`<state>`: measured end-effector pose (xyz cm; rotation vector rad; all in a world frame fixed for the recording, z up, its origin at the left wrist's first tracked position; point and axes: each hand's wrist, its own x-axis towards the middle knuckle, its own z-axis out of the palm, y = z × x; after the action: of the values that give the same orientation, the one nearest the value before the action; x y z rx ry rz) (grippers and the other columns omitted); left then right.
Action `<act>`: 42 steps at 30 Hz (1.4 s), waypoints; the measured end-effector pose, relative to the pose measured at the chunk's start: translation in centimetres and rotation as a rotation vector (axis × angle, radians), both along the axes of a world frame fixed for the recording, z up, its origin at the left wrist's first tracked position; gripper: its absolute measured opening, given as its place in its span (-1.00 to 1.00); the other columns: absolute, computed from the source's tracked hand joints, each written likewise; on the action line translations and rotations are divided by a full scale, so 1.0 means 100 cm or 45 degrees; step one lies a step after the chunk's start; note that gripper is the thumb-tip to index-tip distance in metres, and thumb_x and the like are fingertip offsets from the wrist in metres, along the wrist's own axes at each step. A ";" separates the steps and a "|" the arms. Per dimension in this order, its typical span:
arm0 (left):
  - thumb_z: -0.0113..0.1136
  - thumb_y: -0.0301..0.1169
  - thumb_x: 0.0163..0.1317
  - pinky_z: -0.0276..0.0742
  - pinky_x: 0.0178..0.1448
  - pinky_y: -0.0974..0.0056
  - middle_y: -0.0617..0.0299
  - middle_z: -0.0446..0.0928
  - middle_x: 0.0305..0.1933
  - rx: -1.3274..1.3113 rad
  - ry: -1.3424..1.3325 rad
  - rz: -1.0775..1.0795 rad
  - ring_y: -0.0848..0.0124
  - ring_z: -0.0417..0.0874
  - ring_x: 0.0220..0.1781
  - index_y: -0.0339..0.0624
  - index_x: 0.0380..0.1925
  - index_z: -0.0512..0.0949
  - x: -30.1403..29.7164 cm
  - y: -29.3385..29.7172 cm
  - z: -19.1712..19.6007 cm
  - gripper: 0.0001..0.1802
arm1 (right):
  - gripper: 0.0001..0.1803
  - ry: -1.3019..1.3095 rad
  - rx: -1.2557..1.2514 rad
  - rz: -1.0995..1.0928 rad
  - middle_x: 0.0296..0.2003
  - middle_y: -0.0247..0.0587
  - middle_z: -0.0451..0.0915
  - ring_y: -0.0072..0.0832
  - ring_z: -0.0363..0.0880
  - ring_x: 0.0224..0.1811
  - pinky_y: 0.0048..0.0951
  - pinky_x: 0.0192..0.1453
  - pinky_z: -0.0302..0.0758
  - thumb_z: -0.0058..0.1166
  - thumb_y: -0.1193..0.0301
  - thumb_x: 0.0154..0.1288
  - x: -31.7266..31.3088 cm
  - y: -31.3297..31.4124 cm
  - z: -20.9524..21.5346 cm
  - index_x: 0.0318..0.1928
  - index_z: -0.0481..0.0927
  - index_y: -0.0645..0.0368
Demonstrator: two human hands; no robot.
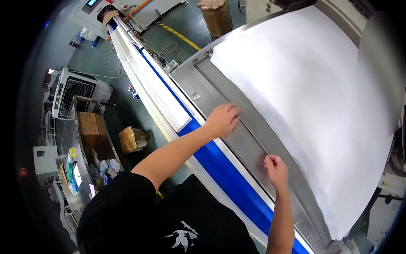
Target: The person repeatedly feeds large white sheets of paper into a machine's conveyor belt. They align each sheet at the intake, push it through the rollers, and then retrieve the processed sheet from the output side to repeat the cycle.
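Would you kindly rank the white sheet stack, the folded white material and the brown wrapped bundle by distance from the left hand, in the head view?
From the left hand:
1. White sheet stack, just right.
2. Folded white material, left on the blue rail.
3. Brown wrapped bundle, far up on the floor.

two hands [245,139], one white sheet stack [313,97], two cardboard boxes [88,122]

Grey-green floor [139,106] with a yellow stripe [179,36], well left of the fingers. A white fan unit [78,91], open cardboard box [131,139] and cluttered bench [80,169] stand there; a wrapped bale [216,16] beyond.
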<state>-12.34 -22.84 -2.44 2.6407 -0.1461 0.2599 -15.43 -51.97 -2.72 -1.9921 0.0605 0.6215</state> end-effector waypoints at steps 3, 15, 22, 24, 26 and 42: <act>0.12 -0.34 0.14 0.35 0.17 0.05 0.04 0.40 0.08 0.112 -0.132 0.180 0.08 0.42 0.11 -0.13 -0.06 0.45 0.030 0.049 -0.023 -0.66 | -0.74 -0.323 -0.138 0.249 -0.43 -0.09 0.62 -0.33 0.61 -0.39 -0.37 -0.26 0.48 0.01 0.27 0.25 0.066 0.066 0.035 -0.27 0.56 0.23; 0.09 -0.29 0.13 0.15 0.36 0.06 0.06 0.36 0.15 0.096 -0.124 0.162 0.15 0.32 0.25 -0.20 0.01 0.42 0.053 0.072 -0.040 -0.57 | -0.77 -0.682 -0.186 0.484 -0.44 -0.15 0.64 -0.21 0.62 -0.34 -0.28 -0.20 0.51 0.05 0.26 0.16 0.274 0.263 0.021 -0.33 0.60 0.16; 0.10 -0.30 0.12 0.14 0.36 0.05 0.06 0.34 0.18 0.073 -0.048 0.168 0.15 0.30 0.27 -0.19 0.03 0.40 0.055 0.075 -0.042 -0.54 | -0.78 -0.688 -0.369 0.486 -0.43 -0.19 0.65 -0.22 0.62 -0.34 -0.28 -0.21 0.51 0.06 0.24 0.13 0.295 0.287 0.011 -0.38 0.61 0.13; 0.11 -0.32 0.11 0.14 0.36 0.05 0.07 0.34 0.17 0.053 -0.051 0.163 0.14 0.30 0.26 -0.19 0.03 0.40 0.056 0.075 -0.041 -0.54 | -0.78 -0.689 -0.415 0.471 -0.43 -0.19 0.65 -0.23 0.62 -0.34 -0.28 -0.21 0.51 0.07 0.23 0.13 0.296 0.288 0.010 -0.38 0.62 0.11; 0.12 -0.34 0.09 0.14 0.35 0.04 0.07 0.34 0.17 -0.029 -0.038 0.163 0.13 0.31 0.26 -0.19 0.04 0.39 0.058 0.076 -0.040 -0.54 | -0.79 -0.698 -0.447 0.450 -0.44 -0.20 0.65 -0.23 0.62 -0.34 -0.28 -0.22 0.51 0.08 0.22 0.13 0.296 0.286 0.009 -0.38 0.62 0.08; 0.17 -0.37 -0.03 0.27 0.22 0.12 0.19 0.41 0.11 0.439 -0.468 0.029 0.22 0.42 0.16 0.05 -0.12 0.46 0.155 0.155 -0.019 -0.62 | -0.79 -0.804 -0.429 0.407 -0.43 -0.21 0.64 -0.21 0.61 -0.36 -0.21 -0.27 0.51 0.05 0.19 0.17 0.289 0.280 0.011 -0.35 0.62 0.01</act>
<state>3.20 -7.38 -4.35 2.9068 -0.3054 0.7916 13.47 -23.95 -1.66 -2.4668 -0.5789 0.1541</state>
